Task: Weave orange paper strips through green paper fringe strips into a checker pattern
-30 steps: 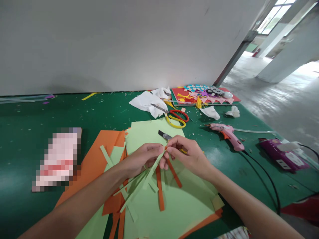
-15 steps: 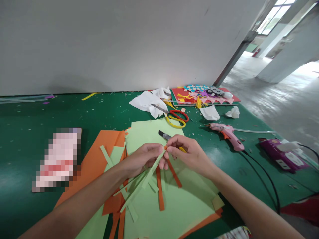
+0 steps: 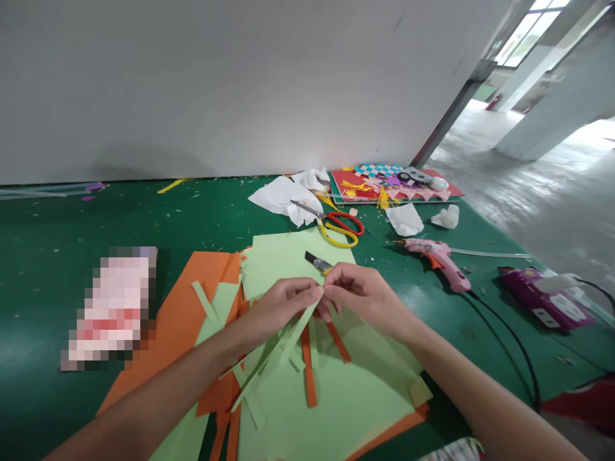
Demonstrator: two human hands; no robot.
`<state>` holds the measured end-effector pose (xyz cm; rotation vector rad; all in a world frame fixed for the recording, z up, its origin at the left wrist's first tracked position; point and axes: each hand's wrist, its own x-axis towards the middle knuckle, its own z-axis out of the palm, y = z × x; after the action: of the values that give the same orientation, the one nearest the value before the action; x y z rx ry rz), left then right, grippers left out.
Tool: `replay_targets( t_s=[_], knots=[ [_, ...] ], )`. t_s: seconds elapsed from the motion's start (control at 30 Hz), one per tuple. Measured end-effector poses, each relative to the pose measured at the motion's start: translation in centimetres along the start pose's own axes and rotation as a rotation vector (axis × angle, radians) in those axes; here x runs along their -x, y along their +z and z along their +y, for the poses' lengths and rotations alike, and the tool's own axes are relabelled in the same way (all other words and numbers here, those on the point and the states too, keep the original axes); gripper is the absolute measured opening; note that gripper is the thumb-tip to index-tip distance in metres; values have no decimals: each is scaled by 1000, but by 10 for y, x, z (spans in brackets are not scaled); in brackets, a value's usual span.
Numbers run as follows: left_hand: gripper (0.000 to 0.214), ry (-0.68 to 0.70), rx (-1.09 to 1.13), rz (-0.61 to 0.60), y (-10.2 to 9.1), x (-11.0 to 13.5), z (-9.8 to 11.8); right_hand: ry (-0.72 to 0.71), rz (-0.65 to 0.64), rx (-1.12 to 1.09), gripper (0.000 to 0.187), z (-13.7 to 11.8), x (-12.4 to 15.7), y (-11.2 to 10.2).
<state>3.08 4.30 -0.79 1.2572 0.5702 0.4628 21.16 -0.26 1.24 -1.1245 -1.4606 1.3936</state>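
My left hand point(image 3: 293, 304) and my right hand point(image 3: 358, 291) meet fingertip to fingertip above a light green paper sheet point(image 3: 365, 390). Between the pinched fingers runs a light green paper strip point(image 3: 295, 339), slanting down to the left; its upper end is hidden by the fingertips. Orange paper strips point(image 3: 309, 374) and more green strips lie beneath the hands. A utility knife point(image 3: 317, 262), its blade out, rests just behind my right hand. Scissors with red and yellow handles point(image 3: 339, 234) lie farther back.
On the right are a pink glue gun point(image 3: 439, 256) and a purple power strip point(image 3: 545, 298) with a cord. Orange paper point(image 3: 177, 314) and a pixelated pink item point(image 3: 113, 307) lie left. White tissues point(image 3: 286, 198) and a red board with paper crafts point(image 3: 346, 182) stand near the wall.
My fingertips have drawn closer together and shifted slightly right along the green strip. The bit of orange seen between them is now covered. A crumpled tissue at right has moved slightly left.
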Motion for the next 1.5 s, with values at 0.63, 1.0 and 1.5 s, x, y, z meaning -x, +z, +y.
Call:
replay_targets(
  t_s=[0.63, 1.0, 1.5],
  knots=[
    [25, 29, -14, 306, -1, 0, 0, 292, -156, -94, 23, 2, -2, -15],
    [26, 233, 258, 516, -9, -7, -7, 205, 49, -249, 34, 0, -1, -35],
    [21, 177, -28, 459, -4, -3, -12, -84, -660, 747, 41, -5, 26, 25]
  ],
)
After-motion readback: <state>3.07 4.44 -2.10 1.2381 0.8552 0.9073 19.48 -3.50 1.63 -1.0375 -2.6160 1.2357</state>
